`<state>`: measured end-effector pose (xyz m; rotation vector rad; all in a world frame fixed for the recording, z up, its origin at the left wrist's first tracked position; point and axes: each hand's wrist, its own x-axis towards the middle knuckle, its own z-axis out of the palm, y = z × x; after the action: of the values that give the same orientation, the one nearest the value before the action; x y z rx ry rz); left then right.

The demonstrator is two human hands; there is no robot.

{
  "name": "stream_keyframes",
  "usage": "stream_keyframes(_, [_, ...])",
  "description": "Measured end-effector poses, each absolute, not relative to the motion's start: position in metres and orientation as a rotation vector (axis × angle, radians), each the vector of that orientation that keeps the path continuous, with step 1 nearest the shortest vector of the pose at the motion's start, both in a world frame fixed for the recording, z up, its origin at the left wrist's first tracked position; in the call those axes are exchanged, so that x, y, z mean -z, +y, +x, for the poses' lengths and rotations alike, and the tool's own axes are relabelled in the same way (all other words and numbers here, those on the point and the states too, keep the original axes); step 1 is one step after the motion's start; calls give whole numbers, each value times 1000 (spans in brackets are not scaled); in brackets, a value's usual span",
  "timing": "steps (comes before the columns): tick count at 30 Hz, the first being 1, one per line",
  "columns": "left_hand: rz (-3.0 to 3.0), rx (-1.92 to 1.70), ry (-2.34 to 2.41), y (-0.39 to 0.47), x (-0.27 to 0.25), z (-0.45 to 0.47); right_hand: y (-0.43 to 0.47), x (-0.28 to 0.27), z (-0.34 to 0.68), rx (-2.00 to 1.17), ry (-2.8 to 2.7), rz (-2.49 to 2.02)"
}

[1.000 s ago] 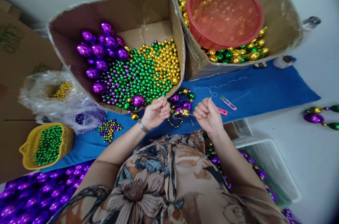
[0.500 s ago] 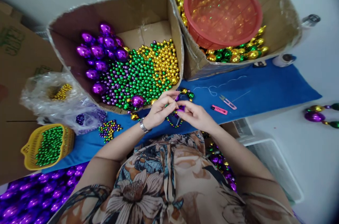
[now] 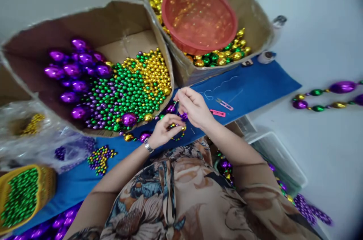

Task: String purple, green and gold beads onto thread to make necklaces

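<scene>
My left hand (image 3: pixel 165 130), with a silver watch (image 3: pixel 148 145) at the wrist, pinches a bead strand (image 3: pixel 178 140) of small green and gold beads just above the blue cloth. My right hand (image 3: pixel 194 107) is raised beside it, thumb and fingers pressed together on a thin pale strand; whether that is thread or a needle is too small to tell. Purple beads (image 3: pixel 183 116) show between the two hands, partly covered by the fingers. Larger gold beads (image 3: pixel 128 137) and purple beads lie strung along the near edge of the left carton.
Left carton (image 3: pixel 157 24) holds loose purple, green and gold beads. Behind stands another carton (image 3: pixel 255 17) with a red basket (image 3: pixel 232 24). Pink snips (image 3: pixel 225 104), a pink lighter (image 3: pixel 218 113) and loose thread (image 3: pixel 209 95) lie on the blue cloth (image 3: pixel 272 81). A yellow basket (image 3: pixel 47 183) sits left.
My hands, together before, have come apart: the right has risen with the thin strand, the left has dropped lower. The view has shifted, moving the cartons leftward and showing more on the right.
</scene>
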<state>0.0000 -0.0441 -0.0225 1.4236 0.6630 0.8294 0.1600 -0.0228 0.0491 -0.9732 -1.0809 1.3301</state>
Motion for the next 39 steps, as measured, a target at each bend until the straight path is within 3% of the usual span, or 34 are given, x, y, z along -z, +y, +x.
stream_keyframes(4, [1448,-774,727,-38,18,-6,-8,-18,174,-1399,-783,-992])
stream_keyframes(7, [1504,-674,779,-34,22,-7,-12,18,201,-1391,-868,-1187])
stream_keyframes(9, [1423,-677,809,-33,26,-7,-21,40,230,-1217,-1131,-1411])
stream_keyframes(14, [1219,-698,807,-34,37,-5,-48,76,323,-335,-1698,-2201])
stream_keyframes(19, [1238,-690,749,-35,33,-2,-54,94,369,-199,-1870,-2436])
stream_keyframes(24, [1326,-712,686,-33,28,-3,-48,86,342,-453,-1655,-2171])
stream_keyframes(30, [1336,-691,619,-34,27,-7,-66,38,258,-1406,-1652,-1456])
stream_keyframes(39, [1279,-662,575,-34,29,-7,-62,26,214,-1354,-1841,-1245])
